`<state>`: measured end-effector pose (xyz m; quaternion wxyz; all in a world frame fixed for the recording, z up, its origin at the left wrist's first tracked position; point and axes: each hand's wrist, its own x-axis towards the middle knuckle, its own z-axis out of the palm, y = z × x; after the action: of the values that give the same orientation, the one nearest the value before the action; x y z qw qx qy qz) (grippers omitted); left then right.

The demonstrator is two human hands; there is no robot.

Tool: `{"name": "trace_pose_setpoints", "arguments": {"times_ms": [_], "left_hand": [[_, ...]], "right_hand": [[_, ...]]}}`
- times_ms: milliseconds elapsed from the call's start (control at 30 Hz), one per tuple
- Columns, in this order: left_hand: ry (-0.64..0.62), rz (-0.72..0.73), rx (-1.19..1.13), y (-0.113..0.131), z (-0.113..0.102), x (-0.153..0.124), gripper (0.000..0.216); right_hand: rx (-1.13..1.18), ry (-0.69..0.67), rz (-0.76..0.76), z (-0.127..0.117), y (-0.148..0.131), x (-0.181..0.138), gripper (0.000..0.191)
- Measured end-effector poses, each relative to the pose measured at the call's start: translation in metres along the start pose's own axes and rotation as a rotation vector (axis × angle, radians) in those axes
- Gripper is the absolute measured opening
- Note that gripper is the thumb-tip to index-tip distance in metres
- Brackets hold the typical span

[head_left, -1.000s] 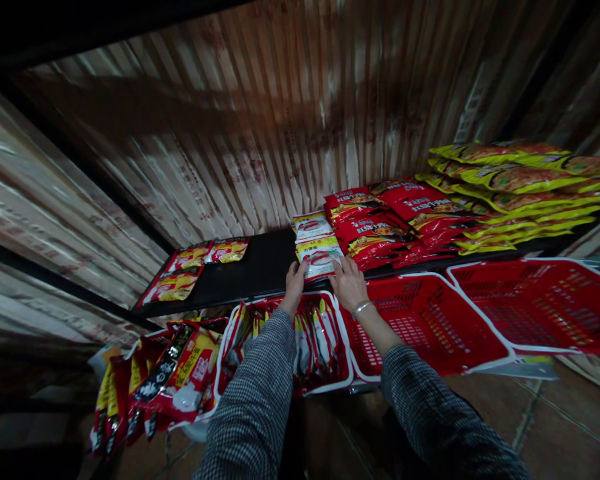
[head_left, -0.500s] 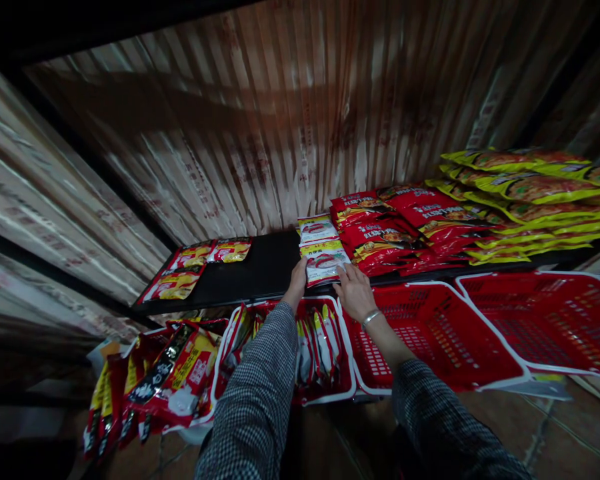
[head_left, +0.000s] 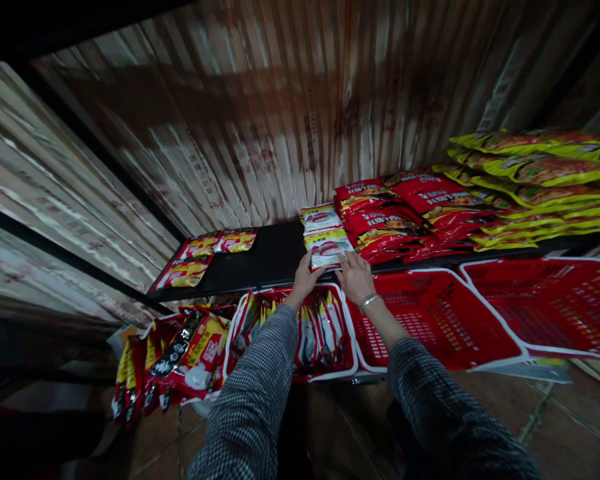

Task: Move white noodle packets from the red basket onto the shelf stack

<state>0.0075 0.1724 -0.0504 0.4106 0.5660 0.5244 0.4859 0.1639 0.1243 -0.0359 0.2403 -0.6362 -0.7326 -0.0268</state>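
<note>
A white-and-yellow instant noodle packet (head_left: pixel 329 245) lies flat at the front of a black shelf, with a similar packet (head_left: pixel 320 217) directly behind it. My left hand (head_left: pixel 304 280) holds its front left corner, thumb along the near edge. At the front right corner is my right hand (head_left: pixel 356 277), fingers over the packet's top and thumb low at the edge; a silver bracelet circles that wrist. Below the shelf, partly covered by my left forearm, a red basket with a white rim (head_left: pixel 351 333) holds several upright packets (head_left: pixel 330 327) of a like look.
Red noodle packets (head_left: pixel 385 227) are stacked right of my hands, then yellow ones (head_left: pixel 535 170). A few red-and-yellow packets (head_left: pixel 187 272) lie at the shelf's left end. Two more red baskets (head_left: pixel 425 320) stand at right; large red-and-black packets (head_left: pixel 193 350) fill the leftmost one.
My left hand has slid from the packet's left side round to its front left corner. My right hand stays at the front right. The whole view has shifted slightly.
</note>
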Motion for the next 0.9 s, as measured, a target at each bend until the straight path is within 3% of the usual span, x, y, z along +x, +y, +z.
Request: {"name": "trace_pose_setpoints", "arguments": {"times_ms": [133, 400, 500, 633, 767, 900], "left_hand": [[-0.052, 0.118, 0.083, -0.001, 0.001, 0.010, 0.065], [-0.014, 0.085, 0.096, 0.003, 0.005, 0.007, 0.069], [0.013, 0.052, 0.084, 0.004, -0.005, -0.006, 0.077], [0.053, -0.032, 0.046, -0.001, -0.028, -0.034, 0.069], [0.098, -0.142, -0.013, -0.008, -0.048, -0.068, 0.056], [0.165, -0.175, 0.027, -0.013, -0.071, -0.096, 0.047]], "right_hand": [[0.005, 0.001, 0.001, 0.002, 0.001, 0.003, 0.048], [0.033, 0.025, -0.008, 0.002, 0.005, 0.005, 0.048], [0.045, 0.031, -0.023, -0.003, 0.005, 0.001, 0.049], [0.062, 0.016, -0.071, -0.009, -0.001, -0.012, 0.047], [0.090, -0.125, -0.135, -0.016, -0.016, -0.037, 0.043], [0.122, -0.437, -0.226, -0.018, -0.034, -0.063, 0.031]]}}
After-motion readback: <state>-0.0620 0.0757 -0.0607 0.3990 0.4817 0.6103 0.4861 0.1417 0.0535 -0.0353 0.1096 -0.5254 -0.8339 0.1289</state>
